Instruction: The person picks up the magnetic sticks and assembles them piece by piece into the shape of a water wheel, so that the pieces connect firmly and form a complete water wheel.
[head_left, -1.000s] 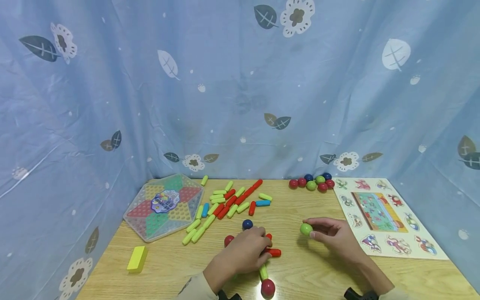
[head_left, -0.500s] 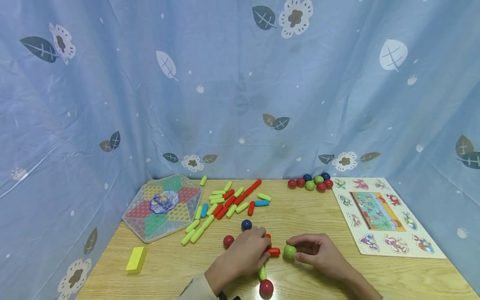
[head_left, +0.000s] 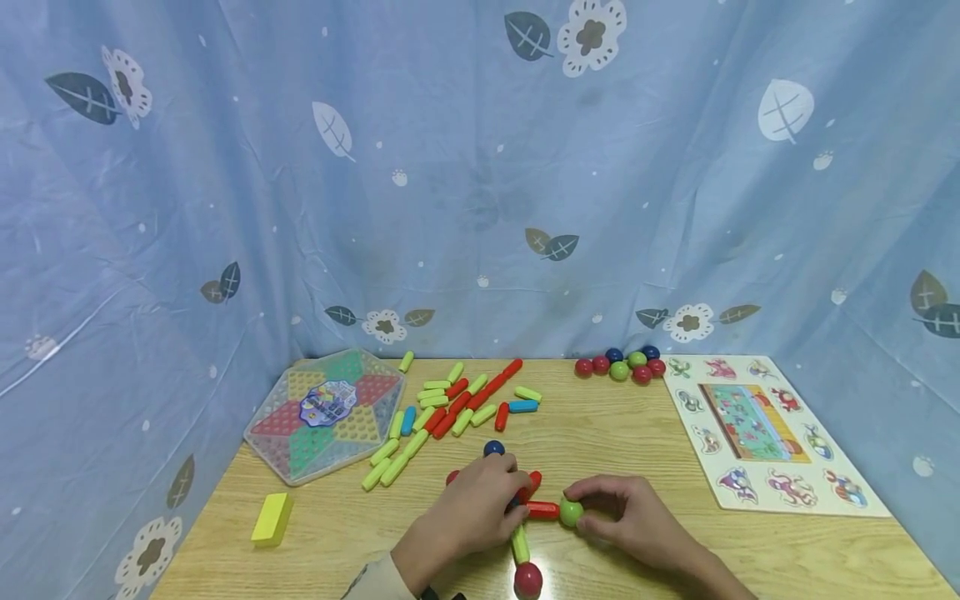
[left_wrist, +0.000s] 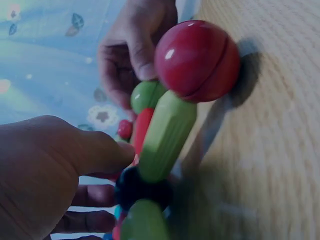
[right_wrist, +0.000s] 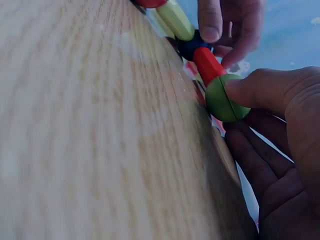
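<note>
My left hand grips a dark blue ball, the hub of a ball-and-rod toy lying on the table. Red and yellow-green rods stick out from this hub. One yellow-green rod ends in a red ball toward the near edge. Between thumb and fingers, my right hand pinches a green ball. That ball sits against the outer end of a red rod. Another dark blue ball shows just beyond my left hand, which partly hides the toy.
Several loose rods lie at back left, near a hexagonal game board. A yellow block is at the left. Several balls cluster at the back, beside a picture puzzle board. A blue curtain hangs behind.
My right hand has carried the green ball left and nearer to me, up against the red rod's end. My left hand has stayed on the toy, shifting only slightly.
</note>
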